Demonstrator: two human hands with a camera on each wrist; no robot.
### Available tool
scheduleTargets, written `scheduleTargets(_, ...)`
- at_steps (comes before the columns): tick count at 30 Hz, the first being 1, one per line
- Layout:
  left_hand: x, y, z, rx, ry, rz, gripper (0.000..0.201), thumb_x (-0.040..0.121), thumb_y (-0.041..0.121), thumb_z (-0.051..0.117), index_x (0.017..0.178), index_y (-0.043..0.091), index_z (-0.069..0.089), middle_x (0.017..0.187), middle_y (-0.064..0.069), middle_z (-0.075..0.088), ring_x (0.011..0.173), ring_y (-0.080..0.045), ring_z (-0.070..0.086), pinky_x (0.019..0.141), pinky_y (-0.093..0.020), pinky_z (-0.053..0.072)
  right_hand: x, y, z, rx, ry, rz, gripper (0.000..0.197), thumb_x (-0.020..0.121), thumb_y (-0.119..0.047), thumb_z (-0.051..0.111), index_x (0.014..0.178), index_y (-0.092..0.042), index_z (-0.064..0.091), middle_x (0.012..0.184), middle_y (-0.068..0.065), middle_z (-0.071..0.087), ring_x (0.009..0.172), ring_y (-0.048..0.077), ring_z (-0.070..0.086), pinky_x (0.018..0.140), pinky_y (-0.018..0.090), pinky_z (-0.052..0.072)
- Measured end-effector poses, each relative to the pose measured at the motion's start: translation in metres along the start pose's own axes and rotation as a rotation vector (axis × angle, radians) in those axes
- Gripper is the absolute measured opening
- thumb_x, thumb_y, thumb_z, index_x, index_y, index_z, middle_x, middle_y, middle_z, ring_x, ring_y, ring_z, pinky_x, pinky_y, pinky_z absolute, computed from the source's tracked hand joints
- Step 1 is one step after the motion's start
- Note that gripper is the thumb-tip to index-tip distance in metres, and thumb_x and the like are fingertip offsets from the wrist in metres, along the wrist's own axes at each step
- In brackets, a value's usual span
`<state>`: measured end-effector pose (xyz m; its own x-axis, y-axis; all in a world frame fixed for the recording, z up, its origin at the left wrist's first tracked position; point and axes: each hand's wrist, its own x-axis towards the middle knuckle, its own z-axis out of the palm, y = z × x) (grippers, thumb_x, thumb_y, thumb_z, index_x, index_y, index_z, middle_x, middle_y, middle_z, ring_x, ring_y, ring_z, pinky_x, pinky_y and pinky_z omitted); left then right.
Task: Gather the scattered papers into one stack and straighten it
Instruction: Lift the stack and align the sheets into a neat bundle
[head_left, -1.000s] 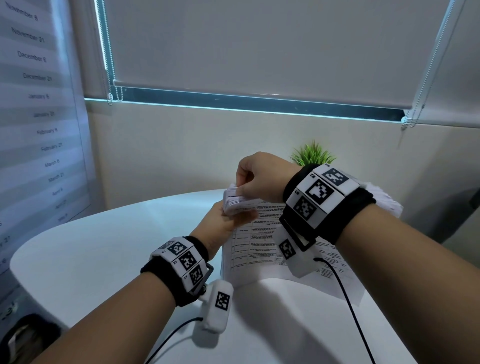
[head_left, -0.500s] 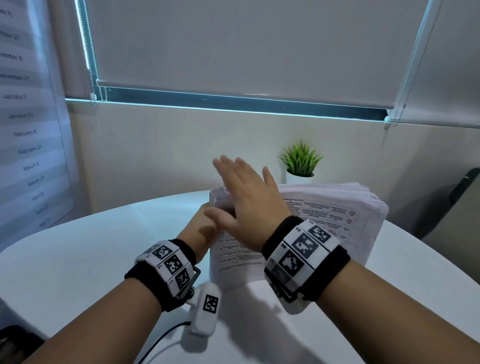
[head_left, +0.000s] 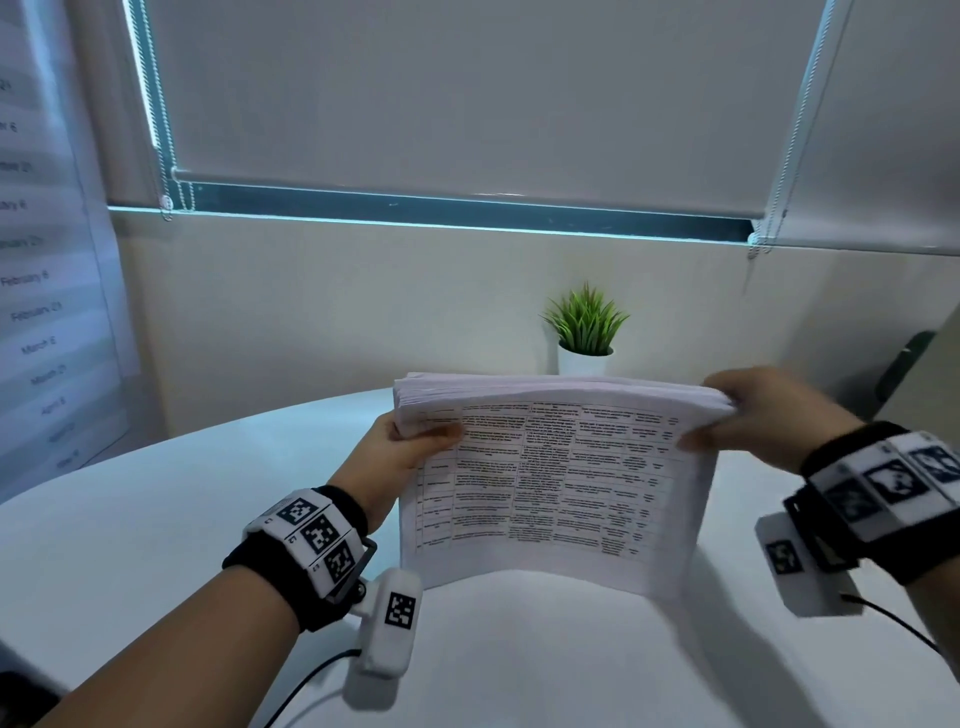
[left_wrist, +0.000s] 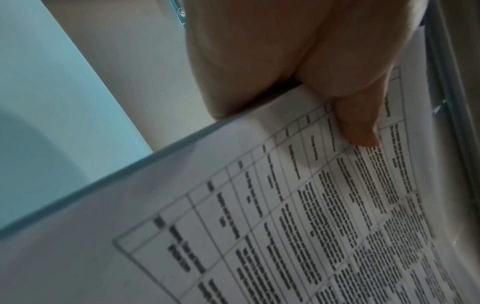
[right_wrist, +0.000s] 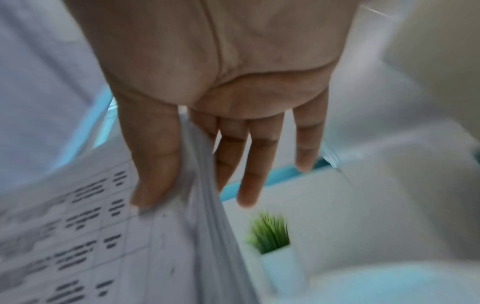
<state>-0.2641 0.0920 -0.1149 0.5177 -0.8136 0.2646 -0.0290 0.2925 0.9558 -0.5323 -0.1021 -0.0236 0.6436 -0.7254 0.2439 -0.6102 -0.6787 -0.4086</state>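
The stack (head_left: 558, 483) stands on its long edge on the bench (head_left: 156, 545), upright so the sheets can settle level against the surface. The left hand (head_left: 395, 457) pinches the upper corner on its side, thumb on the printed face. The right hand (head_left: 753, 415) pinches the opposite top corner, thumb in front and fingers (right_wrist: 249, 164) behind (that view is blurred, so how firmly is unclear). Between the two grips the stack bows slightly. A plant (head_left: 584, 325) sits beyond it.

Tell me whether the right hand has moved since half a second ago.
Yes. The right hand went from left of the potted plant, over the paper stack, to the plant's right, where it pinches the stack's right edge.
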Motion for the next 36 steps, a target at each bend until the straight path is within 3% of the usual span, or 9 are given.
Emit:
scheduleTargets(6,-0.001,0.005,0.011,-0.125,0.075,0.019,0.037,0.078,0.014,0.075,0.111,0.003,0.066,0.107,-0.016,0.074,0.094,-0.031,0.073,0.081,-0.044,0.06,-0.009,0.033,0.066,1.042,-0.214,0.087,0.1,0.028,-0.044,0.095,0.116,-0.008,0.064,0.111,0.014,0.071,0.102,0.031,0.068,0.086,0.044,0.056)
scheduleTargets(11,0.004,0.005,0.001,-0.14,0.061,-0.034,0.064,0.069,0.03,0.086,0.122,0.004,0.062,0.117,-0.018,0.07,0.102,-0.032,0.07,0.083,-0.047,0.059,-0.005,0.004,0.062,0.849,0.056,0.079,0.03,0.063,-0.008,0.085,0.087,-0.012,0.067,0.072,-0.001,0.074,0.07,0.021,0.07,0.064,0.028,0.056)
scheduleTargets(16,0.011,0.029,-0.01,0.635,0.429,0.206,0.107,0.068,0.033,0.089,0.15,0.03,0.021,0.153,-0.004,0.033,0.14,-0.019,0.034,0.112,-0.038,0.033,-0.009,-0.046,0.009,0.176,0.252,-0.242,0.018,0.076,-0.016,0.077,0.091,-0.025,0.071,0.076,-0.003,0.067,0.074,0.016,0.062,0.062,0.025,0.039)
scheduleTargets(21,0.011,0.064,0.016,0.717,-0.09,0.221,0.067,0.064,0.049,0.086,0.121,0.024,0.061,0.116,0.006,0.07,0.106,-0.011,0.065,0.093,-0.036,0.052,-0.024,-0.096,-0.028,-0.127,0.218,-0.459,0.012,0.075,-0.026,0.077,0.083,-0.024,0.068,0.078,-0.004,0.068,0.079,0.021,0.063,0.064,0.029,0.044)
scheduleTargets(24,0.009,0.063,0.017,0.432,-0.05,0.166,0.067,0.064,0.043,0.086,0.098,-0.01,0.063,0.098,-0.036,0.064,0.081,-0.038,0.067,0.079,-0.05,0.053,-0.021,-0.094,-0.028,0.007,0.353,-0.39,0.032,0.066,-0.035,0.083,0.082,-0.031,0.056,0.08,-0.011,0.061,0.086,0.019,0.06,0.068,0.031,0.044)
scheduleTargets(27,-0.002,0.058,0.018,0.226,-0.01,0.093,0.04,0.068,0.017,0.084,0.1,-0.004,0.069,0.101,-0.027,0.071,0.091,-0.043,0.069,0.081,-0.051,0.059,-0.01,-0.069,-0.007,0.282,0.568,-0.18,0.094,0.053,-0.048,0.087,0.133,-0.031,0.04,0.132,-0.004,0.05,0.125,0.017,0.045,0.105,0.04,0.038)
scheduleTargets(31,-0.003,0.041,0.016,-0.038,0.056,-0.046,0.047,0.07,0.008,0.072,0.113,-0.006,0.062,0.101,-0.023,0.073,0.087,-0.035,0.073,0.068,-0.036,0.061,0.002,-0.036,0.04,0.966,0.238,0.068,0.136,0.027,-0.057,0.09,0.144,-0.025,0.03,0.142,0.011,0.046,0.125,0.027,0.05,0.106,0.051,0.04)
scheduleTargets(34,0.0,0.029,0.017,-0.066,0.076,-0.119,0.037,0.08,0.002,0.069,0.116,-0.008,0.062,0.107,-0.027,0.071,0.088,-0.034,0.073,0.069,-0.037,0.061,0.005,-0.022,0.069,1.084,-0.169,0.082,0.096,0.041,-0.033,0.093,0.127,-0.013,0.054,0.117,0.011,0.068,0.107,0.034,0.065,0.096,0.057,0.047)
scheduleTargets(36,0.004,0.025,0.021,0.073,0.108,-0.12,0.025,0.086,0.005,0.068,0.11,-0.003,0.067,0.102,-0.022,0.073,0.089,-0.035,0.073,0.073,-0.04,0.061,0.009,-0.023,0.077,0.953,-0.104,0.097,0.057,0.064,-0.011,0.08,0.117,-0.009,0.061,0.107,0.011,0.072,0.099,0.034,0.068,0.091,0.056,0.051)
